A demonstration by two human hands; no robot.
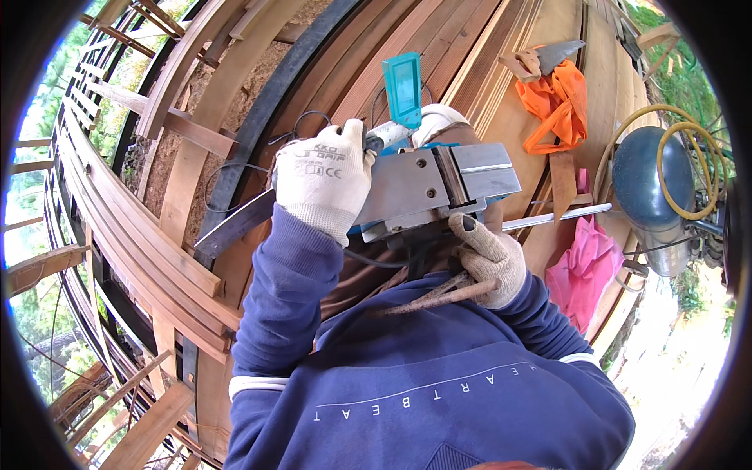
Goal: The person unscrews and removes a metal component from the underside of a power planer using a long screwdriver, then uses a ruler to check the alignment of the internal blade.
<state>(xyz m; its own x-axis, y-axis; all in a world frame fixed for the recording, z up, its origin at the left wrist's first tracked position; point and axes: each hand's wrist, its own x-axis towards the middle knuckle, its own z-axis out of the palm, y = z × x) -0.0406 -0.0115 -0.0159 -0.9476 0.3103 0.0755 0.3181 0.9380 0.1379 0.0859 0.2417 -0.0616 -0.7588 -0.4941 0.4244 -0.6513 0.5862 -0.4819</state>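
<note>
An electric hand planer (415, 184) lies upside down across my lap, its grey metal sole facing up and the cutter slot showing. My left hand (323, 176), in a white knit glove, is closed on the planer's left end; a dark grip shows by its thumb. Just beyond rises a teal plastic piece (403, 92); whether it belongs to the planer I cannot tell. My right hand (501, 262), also gloved, has its thumb against the near edge of the sole. Its fingers curl around a thin brown stick (462, 294). Part of that grip is hidden.
Wooden boards (376, 59) spread ahead. A handsaw (548, 59) rests beside orange cloth (554, 106) on the right, above pink cloth (583, 270). A dark tank (652, 176) with a yellow hose (689, 211) stands farther right. A flat dark metal strip (239, 225) lies left; stacked planks (145, 235) curve behind.
</note>
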